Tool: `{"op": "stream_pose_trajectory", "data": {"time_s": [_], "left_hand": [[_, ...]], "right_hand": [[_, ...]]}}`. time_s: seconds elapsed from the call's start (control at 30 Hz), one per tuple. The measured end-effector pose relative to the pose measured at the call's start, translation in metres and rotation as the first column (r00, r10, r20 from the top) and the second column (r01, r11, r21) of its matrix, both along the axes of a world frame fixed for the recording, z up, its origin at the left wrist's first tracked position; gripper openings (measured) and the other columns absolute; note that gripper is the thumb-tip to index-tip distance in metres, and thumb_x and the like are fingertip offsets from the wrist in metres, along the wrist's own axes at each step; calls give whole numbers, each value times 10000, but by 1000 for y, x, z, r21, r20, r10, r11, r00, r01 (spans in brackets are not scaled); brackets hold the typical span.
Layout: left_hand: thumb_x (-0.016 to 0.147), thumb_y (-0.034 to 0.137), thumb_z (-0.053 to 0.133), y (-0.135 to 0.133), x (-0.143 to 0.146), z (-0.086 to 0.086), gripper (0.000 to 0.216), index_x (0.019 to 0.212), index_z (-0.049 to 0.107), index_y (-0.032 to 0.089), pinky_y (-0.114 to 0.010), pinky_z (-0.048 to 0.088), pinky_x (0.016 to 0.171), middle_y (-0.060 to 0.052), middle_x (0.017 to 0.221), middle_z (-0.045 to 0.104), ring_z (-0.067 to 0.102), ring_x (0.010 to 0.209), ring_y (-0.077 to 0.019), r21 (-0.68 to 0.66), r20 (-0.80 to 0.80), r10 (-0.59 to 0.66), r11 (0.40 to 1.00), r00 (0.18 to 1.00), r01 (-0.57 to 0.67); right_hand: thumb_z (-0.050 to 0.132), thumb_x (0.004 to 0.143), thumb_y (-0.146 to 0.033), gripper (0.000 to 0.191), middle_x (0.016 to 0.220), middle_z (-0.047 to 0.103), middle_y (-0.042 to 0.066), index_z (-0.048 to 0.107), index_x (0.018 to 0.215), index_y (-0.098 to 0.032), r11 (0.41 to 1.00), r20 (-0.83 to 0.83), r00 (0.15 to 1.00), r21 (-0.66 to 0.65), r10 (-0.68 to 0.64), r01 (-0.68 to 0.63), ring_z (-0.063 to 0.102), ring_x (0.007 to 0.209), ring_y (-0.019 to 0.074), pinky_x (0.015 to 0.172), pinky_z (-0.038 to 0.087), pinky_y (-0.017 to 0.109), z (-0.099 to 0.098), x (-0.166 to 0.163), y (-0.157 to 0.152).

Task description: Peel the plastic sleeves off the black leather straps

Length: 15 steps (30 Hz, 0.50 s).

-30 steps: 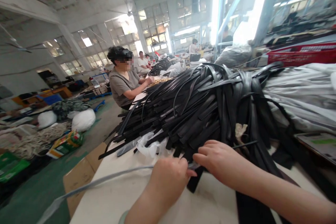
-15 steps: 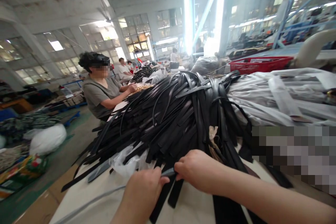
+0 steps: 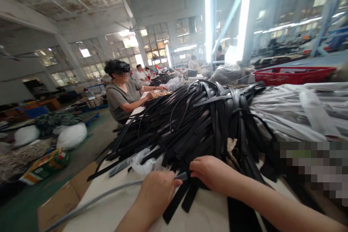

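Note:
A big heap of black straps (image 3: 195,119) lies across the pale table (image 3: 116,210) in front of me. My left hand (image 3: 156,194) is closed in a pinch on a thin grey strap (image 3: 95,201) that runs off to the lower left. My right hand (image 3: 209,172) is closed on the same strap's end, right at the foot of the heap. The two hands nearly touch. Black strap ends (image 3: 179,197) stick out just below my fingers.
A heap of grey straps (image 3: 296,112) lies to the right, a red basket (image 3: 293,74) behind it. A person in a grey shirt (image 3: 119,96) works further along the table's left side. Clear plastic (image 3: 144,161) lies under the heap. Cardboard (image 3: 62,203) and white bags (image 3: 70,136) sit on the floor.
The view has swung about while both hands stayed pinched together on the grey strap at the heap's foot. The person along the table keeps working.

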<state>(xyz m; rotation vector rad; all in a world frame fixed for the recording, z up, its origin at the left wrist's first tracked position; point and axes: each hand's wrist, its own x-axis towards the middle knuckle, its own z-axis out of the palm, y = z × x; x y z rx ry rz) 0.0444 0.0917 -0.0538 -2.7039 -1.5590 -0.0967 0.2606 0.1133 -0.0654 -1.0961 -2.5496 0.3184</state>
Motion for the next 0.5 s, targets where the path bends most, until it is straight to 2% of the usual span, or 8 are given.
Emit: {"op": "stream_pose_trajectory", "data": {"time_s": [0.13, 0.2, 0.27, 0.3, 0.37, 0.43, 0.5], "left_hand": [[899, 392, 478, -8, -9, 10, 338, 713, 643, 162, -307, 447, 605, -104, 710, 703, 669, 674, -245, 29, 84, 41, 999, 996, -44], [879, 453, 478, -16, -33, 24, 368, 668, 605, 180, -284, 434, 607, -68, 676, 679, 641, 662, -211, 78, 161, 121, 988, 980, -134], [912, 496, 352, -36, -76, 46, 460, 620, 537, 194, -259, 414, 584, -36, 613, 623, 597, 620, -174, 157, 279, 237, 945, 930, -288], [931, 506, 251, -53, -103, 59, 514, 594, 490, 201, -249, 402, 561, -22, 574, 581, 562, 581, -157, 195, 351, 300, 903, 887, -383], [922, 553, 92, -98, -165, 88, 576, 565, 397, 221, -242, 370, 502, 5, 510, 479, 471, 499, -138, 252, 497, 414, 772, 763, -583], [890, 617, 77, -150, -225, 119, 589, 529, 336, 231, -236, 339, 475, 35, 474, 382, 387, 461, -121, 265, 593, 496, 623, 634, -736], [874, 661, 195, -197, -267, 148, 606, 507, 367, 210, -217, 323, 489, 52, 471, 358, 368, 465, -98, 259, 629, 571, 487, 528, -834]], "right_hand": [[456, 930, -339, 281, 1065, 696, 93, 636, 1077, -182, 999, -200, 980, -39, 6, -14, 663, 969, 217, 840, 518, 291, -20, 8, 1], [464, 915, -409, 360, 1102, 699, 97, 624, 1145, -183, 998, -271, 961, -26, -62, 57, 670, 996, 230, 875, 532, 298, -37, 13, 10], [483, 895, -476, 411, 1161, 684, 76, 626, 1171, -207, 997, -294, 953, -27, -71, 66, 666, 1027, 230, 878, 543, 276, -55, 16, 21], [489, 886, -500, 430, 1159, 687, 67, 631, 1171, -212, 998, -306, 950, -21, -65, 62, 666, 1032, 230, 875, 546, 264, -64, 17, 26], [499, 872, -528, 450, 1158, 689, 58, 643, 1163, -215, 999, -315, 948, -12, -48, 46, 665, 1036, 232, 874, 547, 251, -77, 18, 32], [508, 862, -541, 459, 1153, 691, 60, 655, 1149, -215, 1000, -314, 949, -8, -31, 30, 665, 1037, 239, 879, 546, 256, -86, 17, 33], [519, 857, -540, 455, 1148, 693, 65, 660, 1144, -218, 1000, -312, 950, -14, -22, 19, 663, 1038, 247, 893, 541, 273, -89, 15, 32]]}}
